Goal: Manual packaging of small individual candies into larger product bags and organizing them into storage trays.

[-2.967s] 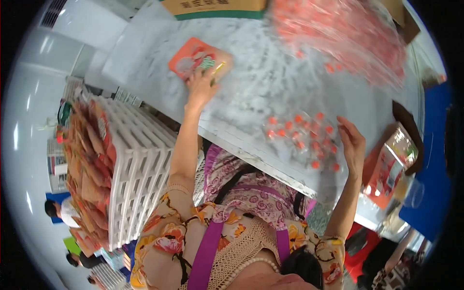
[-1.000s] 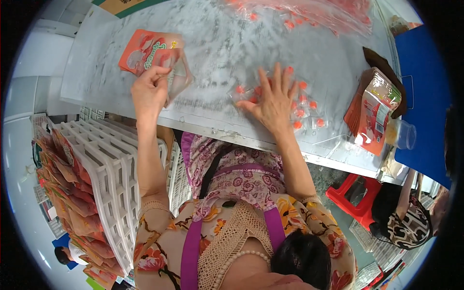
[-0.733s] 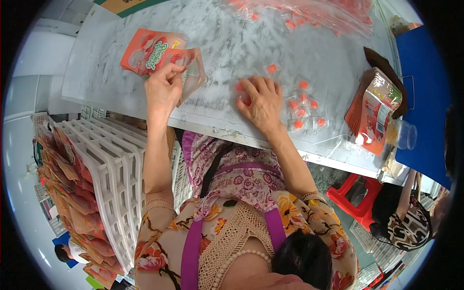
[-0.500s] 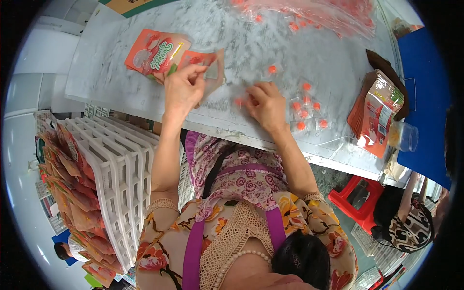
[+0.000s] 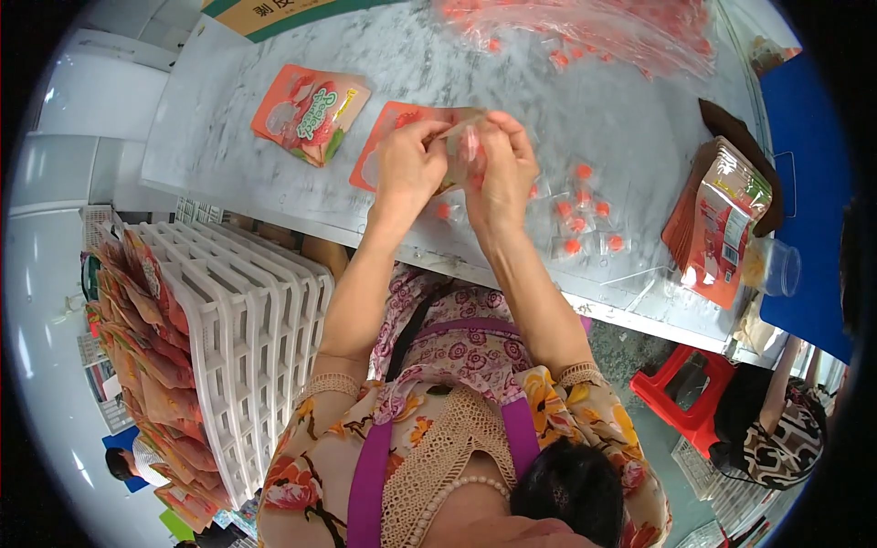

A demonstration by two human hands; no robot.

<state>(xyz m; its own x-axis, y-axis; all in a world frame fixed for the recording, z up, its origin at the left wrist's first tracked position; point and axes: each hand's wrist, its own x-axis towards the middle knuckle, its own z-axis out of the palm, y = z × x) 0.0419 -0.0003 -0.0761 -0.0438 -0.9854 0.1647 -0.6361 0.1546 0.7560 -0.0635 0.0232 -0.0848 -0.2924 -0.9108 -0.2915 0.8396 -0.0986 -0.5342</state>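
Above the table's near edge, my left hand (image 5: 411, 172) pinches the open end of a red and tan pouch (image 5: 395, 121), which lies slanted beyond my fingers. My right hand (image 5: 502, 173) is at the pouch's mouth, closed on a small clear sachet (image 5: 470, 151) with something red inside. The hands partly cover both. Below them, near the table edge, rests another sachet with an orange-red centre (image 5: 444, 212). Several similar sachets (image 5: 577, 222) are scattered right of my right hand. A filled-looking pouch (image 5: 309, 114) lies flat at the left.
At the right stand a stack of flat pouches (image 5: 717, 224) and a clear plastic jar (image 5: 778, 268). A big clear bag of red sachets (image 5: 603, 32) and a cardboard box (image 5: 274, 16) sit at the back. White crates (image 5: 247, 338) with pouches rise left; a red stool (image 5: 681, 402) stands right.
My left hand has moved right with the pouch, away from the one lying flat. My right hand has lifted from the table to the pouch's mouth with a sachet.
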